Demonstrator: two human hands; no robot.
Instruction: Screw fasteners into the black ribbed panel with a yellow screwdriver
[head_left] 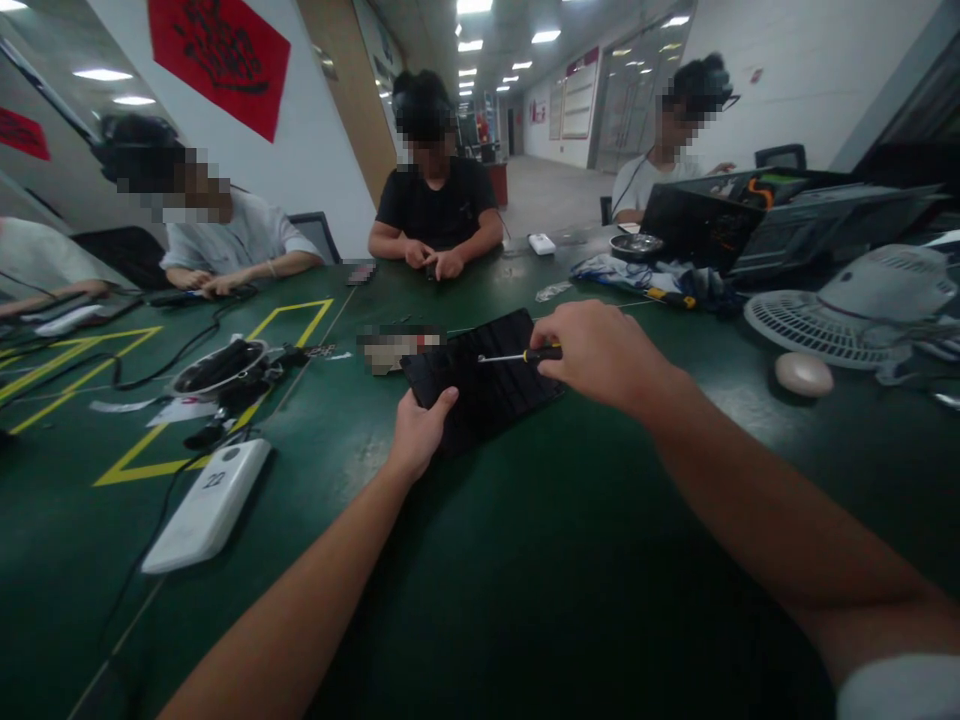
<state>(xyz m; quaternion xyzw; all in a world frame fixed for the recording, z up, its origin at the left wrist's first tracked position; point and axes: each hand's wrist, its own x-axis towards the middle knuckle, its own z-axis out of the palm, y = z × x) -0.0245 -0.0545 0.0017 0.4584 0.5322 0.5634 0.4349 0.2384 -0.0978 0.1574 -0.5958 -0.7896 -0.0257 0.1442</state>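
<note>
Pinched along its left edge by my left hand (424, 430) is a flat black rectangular panel (499, 390), its kind not clear. The thumb lies on top and the other fingers go underneath. My right hand (589, 345) is closed around the dark handle of a screwdriver (517, 356) with a yellow band. The screwdriver's thin metal shaft points left over the panel, its tip above the panel's middle; whether it touches the surface I cannot tell. Just behind the panel lies a partly blurred, light-coloured item (390, 352).
On the green table (480, 600), a white power bank (208, 505) marked 22 and a cable bundle (225, 368) lie left. A mouse (804, 374), a fan (847, 305), a yellow-black tool (671, 298) and an open computer case (750, 220) sit right. Several people sit across.
</note>
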